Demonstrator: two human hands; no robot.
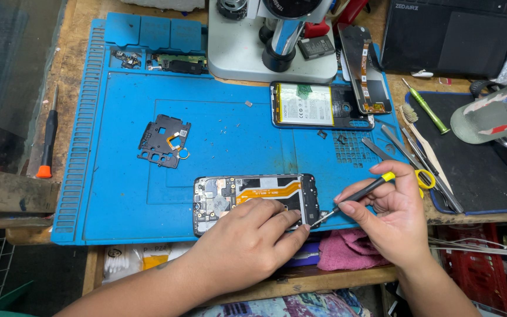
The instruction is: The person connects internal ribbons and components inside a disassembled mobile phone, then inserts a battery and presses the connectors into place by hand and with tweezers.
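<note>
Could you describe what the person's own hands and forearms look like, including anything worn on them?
Both the left hand and right hand are bare: no gloves, rings, watch or wristband visible. The forearms are uncovered too, with no sleeves in view. Fingernails look short and unpainted.

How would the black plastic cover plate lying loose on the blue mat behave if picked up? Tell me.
The black cover plate looks thin with many cutouts, so it is probably light and may flex or snap if bent. It lies flat on the blue mat, so it should not roll, though the small ring at its edge might catch.
</note>
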